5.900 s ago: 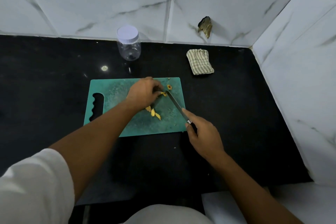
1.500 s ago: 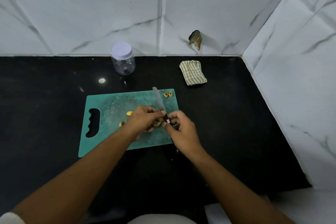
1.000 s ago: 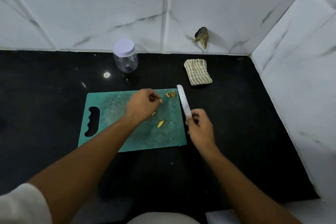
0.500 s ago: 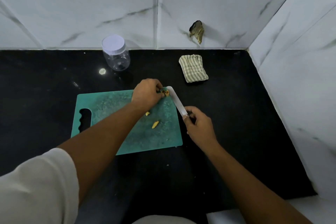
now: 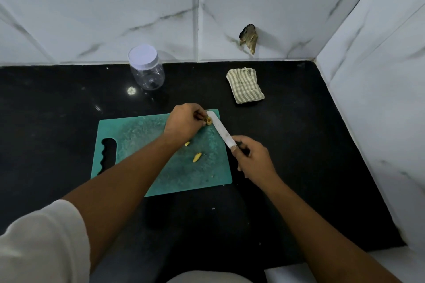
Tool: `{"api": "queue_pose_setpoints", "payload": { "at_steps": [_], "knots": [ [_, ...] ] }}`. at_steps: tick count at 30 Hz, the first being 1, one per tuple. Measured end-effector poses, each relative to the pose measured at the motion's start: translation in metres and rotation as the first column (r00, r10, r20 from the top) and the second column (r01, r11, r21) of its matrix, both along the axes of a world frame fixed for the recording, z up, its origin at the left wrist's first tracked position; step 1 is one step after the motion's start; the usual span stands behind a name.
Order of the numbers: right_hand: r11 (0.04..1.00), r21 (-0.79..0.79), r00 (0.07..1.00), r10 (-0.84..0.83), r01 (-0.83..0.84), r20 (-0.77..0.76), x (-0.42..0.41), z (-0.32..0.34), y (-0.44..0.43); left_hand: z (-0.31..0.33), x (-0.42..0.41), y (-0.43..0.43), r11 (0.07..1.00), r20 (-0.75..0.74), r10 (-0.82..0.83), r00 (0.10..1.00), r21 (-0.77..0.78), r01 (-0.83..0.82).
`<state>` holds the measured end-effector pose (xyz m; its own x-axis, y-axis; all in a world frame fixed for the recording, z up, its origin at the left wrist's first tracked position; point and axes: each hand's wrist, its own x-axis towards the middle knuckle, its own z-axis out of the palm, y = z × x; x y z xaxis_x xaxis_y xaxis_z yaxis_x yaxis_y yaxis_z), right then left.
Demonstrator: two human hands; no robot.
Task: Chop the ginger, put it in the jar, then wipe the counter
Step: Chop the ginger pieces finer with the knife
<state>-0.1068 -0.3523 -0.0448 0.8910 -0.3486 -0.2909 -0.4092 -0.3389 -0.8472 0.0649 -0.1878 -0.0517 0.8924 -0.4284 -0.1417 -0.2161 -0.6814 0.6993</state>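
At one o'clock on the board, the left hand pinches the ginger just beside the knife, whose handle the right hand grips with curled fingers. Beyond the board stand the jar at eleven o'clock, the cloth at one.

Our left hand pinches ginger piece at far right corner of green cutting board. Our right hand grips knife by dark handle, blade tip just beside that piece. We see two cut bits loose mid-board. Lidded clear jar and folded striped cloth sit behind, well apart, on black counter.
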Motion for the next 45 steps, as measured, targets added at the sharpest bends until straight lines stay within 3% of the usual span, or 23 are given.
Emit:
{"api": "queue_pose_setpoints", "payload": {
  "at_steps": [7, 16, 25, 29, 33, 38, 41, 45],
  "knots": [
    [0.999, 0.004, 0.999, 0.034, -0.034, -0.041, -0.017, 0.004, -0.008, 0.003, -0.014, -0.005, 0.998, -0.040, 0.012, 0.999, -0.066, -0.014],
    [0.998, -0.008, 0.993, -0.063, 0.063, -0.104, -0.057, 0.000, -0.011, 0.000, -0.044, -0.026, 0.993, -0.085, -0.075, 0.994, -0.102, 0.066],
    [0.988, -0.045, 0.975, -0.155, 0.150, -0.159, -0.106, 0.003, -0.021, 0.002, -0.080, -0.052, 0.955, -0.013, -0.294, 0.956, 0.036, 0.294],
    [0.965, -0.227, 0.986, -0.154, 0.135, -0.070, -0.122, 0.012, -0.020, 0.009, -0.081, -0.052, 0.951, -0.017, -0.308, 0.951, 0.024, 0.308],
    [0.878, -0.455, 0.987, -0.162, 0.148, 0.009, -0.126, 0.014, -0.015, 0.018, -0.066, -0.035, 0.979, 0.021, -0.203, 0.979, -0.011, 0.203],
    [0.934, -0.316, 0.986, -0.165, 0.166, 0.030, -0.113, 0.015, 0.001, 0.015, -0.046, -0.010, 0.996, 0.078, -0.086, 0.993, 0.001, 0.086],
    [0.966, -0.136, 0.975, -0.215, 0.220, 0.051, -0.096, 0.015, 0.010, 0.010, -0.037, -0.002, 0.999, 0.100, -0.031, 0.995, 0.028, 0.029],
    [0.967, 0.002, 0.965, -0.256, 0.256, 0.060, -0.082, 0.020, 0.012, 0.004, -0.030, -0.004, 0.995, 0.092, -0.029, 0.995, 0.095, 0.020]
  ]
}}
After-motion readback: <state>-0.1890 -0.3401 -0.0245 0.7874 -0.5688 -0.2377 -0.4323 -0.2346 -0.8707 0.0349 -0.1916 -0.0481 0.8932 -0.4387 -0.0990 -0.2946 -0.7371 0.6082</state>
